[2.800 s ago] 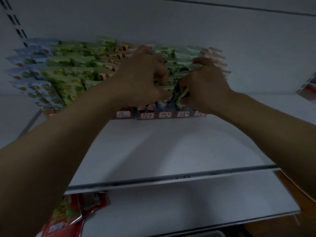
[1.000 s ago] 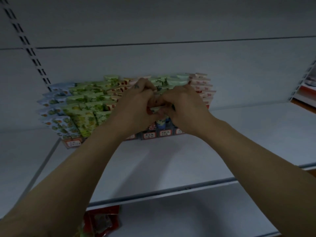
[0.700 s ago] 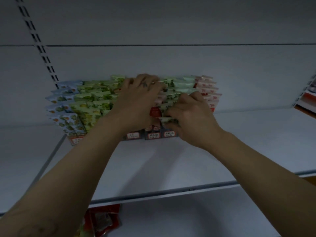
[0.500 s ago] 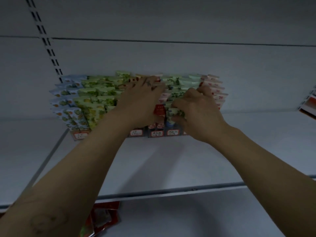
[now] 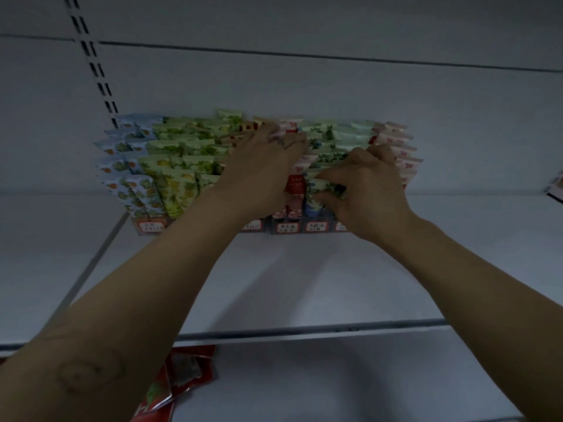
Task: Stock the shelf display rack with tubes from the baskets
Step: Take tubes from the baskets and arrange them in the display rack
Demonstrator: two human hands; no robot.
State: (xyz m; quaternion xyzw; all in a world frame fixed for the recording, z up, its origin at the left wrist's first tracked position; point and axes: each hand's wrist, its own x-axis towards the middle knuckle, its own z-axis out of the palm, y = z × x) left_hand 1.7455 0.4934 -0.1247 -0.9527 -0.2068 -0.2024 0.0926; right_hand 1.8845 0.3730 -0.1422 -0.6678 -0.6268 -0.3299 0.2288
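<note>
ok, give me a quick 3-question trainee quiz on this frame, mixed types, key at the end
1. True or false: the display rack stands on the lower shelf.
2. The right hand is: A) pinching a green-leaf tube in the rack; B) lying flat on a shelf; C) carrying a basket.
3. Fill in: the packets lying on the lower shelf are ___ in colour.

Key: 1 false, it stands on the upper shelf; 2 A; 3 red.
</note>
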